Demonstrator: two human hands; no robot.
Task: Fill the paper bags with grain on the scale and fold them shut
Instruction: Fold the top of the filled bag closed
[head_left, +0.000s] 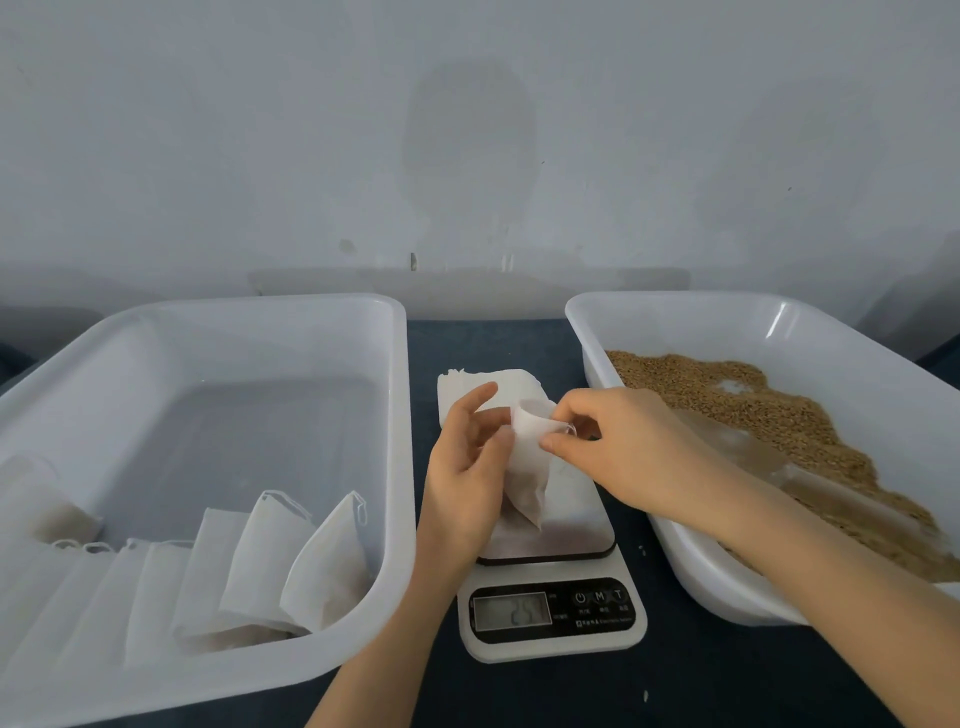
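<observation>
I hold the paper bag (527, 478) over the plate of the scale (550, 618). My left hand (467, 467) pinches one side of its mouth and my right hand (623, 447) pinches the opposite rim. Its lower end looks darker, perhaps already filled, though I can't be sure. If either pinch slips as I fold, the bag could tip and spill onto the surface (493, 338). Pulling too hard might tear the thin paper.
</observation>
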